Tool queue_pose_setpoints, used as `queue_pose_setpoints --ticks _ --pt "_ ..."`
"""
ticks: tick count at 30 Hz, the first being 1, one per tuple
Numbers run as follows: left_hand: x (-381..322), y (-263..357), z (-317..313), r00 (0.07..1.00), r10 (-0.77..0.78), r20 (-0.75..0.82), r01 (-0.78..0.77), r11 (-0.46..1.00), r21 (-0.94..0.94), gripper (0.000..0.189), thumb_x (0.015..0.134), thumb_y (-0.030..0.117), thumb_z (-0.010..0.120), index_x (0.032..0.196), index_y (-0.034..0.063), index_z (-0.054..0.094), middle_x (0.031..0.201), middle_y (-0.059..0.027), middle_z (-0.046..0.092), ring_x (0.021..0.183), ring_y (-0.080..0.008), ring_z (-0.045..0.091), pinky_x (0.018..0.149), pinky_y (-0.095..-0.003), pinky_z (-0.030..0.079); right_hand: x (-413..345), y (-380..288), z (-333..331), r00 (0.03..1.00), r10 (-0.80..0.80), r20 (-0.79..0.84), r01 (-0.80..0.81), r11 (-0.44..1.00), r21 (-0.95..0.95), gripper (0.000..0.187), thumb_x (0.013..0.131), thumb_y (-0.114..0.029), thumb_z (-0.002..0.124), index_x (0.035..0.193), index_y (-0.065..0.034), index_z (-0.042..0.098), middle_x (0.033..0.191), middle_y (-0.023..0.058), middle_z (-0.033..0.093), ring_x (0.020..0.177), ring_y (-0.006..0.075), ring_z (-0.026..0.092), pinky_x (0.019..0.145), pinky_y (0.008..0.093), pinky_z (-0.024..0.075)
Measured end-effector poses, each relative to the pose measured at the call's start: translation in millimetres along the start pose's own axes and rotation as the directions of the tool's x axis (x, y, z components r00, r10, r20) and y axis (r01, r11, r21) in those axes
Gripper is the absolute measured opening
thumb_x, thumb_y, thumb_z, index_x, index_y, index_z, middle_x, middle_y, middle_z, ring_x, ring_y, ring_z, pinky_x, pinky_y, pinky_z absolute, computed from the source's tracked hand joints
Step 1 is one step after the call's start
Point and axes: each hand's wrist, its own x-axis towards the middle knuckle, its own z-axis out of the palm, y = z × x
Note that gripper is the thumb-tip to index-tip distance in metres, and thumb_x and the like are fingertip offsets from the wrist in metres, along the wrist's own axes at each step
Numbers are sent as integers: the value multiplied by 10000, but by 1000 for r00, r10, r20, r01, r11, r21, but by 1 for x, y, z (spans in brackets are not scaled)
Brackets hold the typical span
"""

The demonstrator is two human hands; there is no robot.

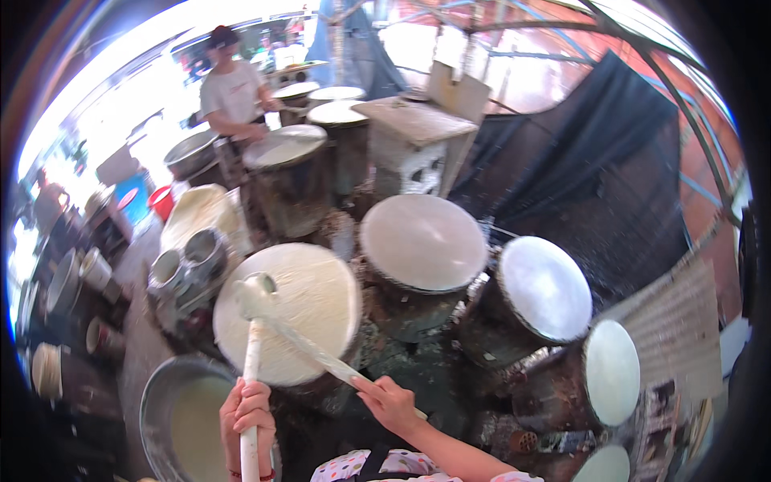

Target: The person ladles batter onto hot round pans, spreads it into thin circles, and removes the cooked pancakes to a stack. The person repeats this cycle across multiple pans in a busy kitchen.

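My left hand [248, 416] grips the white pole handle [252, 355] of a ladle. The ladle's head [260, 291] is over the near-left round vat [313, 301], whose cream-coloured top is wrinkled. My right hand [388, 405] grasps a flat pale stick [319, 355]. It slants up to the left and crosses the ladle by its head, where I cannot tell whether they touch. Left of my left hand, a wide metal basin [158, 391] holds a cloudy pale liquid [196, 416].
More white-topped vats [424, 241] curve around to the right. A person [235, 93] works at a farther vat [286, 146]. Metal pails [205, 247] stand beside the near vat, with a red bucket [161, 202] behind. A dark tarp [578, 162] hangs at the right.
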Motion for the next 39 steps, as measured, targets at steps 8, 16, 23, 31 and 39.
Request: queue_pose_setpoints --ticks 8,16,23,31,39 --pt "154 -222 -59 777 -609 -162 578 791 -200 505 1029 137 367 1422 -135 206 893 -126 429 611 -140 485 421 -248 477 -169 107 -188 861 337 -381 -420 894 -158 350 760 0 740 1100 -67 683 779 101 614 642 226 595 567 330 476" --pt "265 -448 -140 522 -795 -309 853 491 177 302 1028 138 426 1295 0 398 854 -58 432 552 -64 424 377 -169 390 -140 170 -311 26 955 -294 -299 288 910 364 969 -124 554 1330 -75 553 698 -24 470 507 40 407 441 200 350" --pt "312 -541 -231 785 -504 -361 254 -271 929 482 980 111 511 1449 105 399 796 -43 523 551 -79 461 420 -211 374 -160 246 -333 230 470 -852 -685 700 201 325 921 -107 597 1242 -68 627 771 84 582 690 218 587 642 351 487" --pt "383 -500 -330 606 -782 144 -726 -470 502 521 884 75 598 1389 45 473 977 -227 657 859 -403 632 768 -463 495 -152 227 -346 199 657 -727 -977 190 -96 360 903 -178 637 1262 -206 621 847 160 617 788 376 624 703 459 511" --pt "431 -491 -300 599 -799 56 -774 -560 294 544 866 75 607 1395 129 495 872 -191 612 829 -376 607 751 -463 492 -117 237 -316 108 621 -776 -897 398 194 354 940 -134 572 1292 -107 592 1022 195 667 923 354 659 805 401 512"
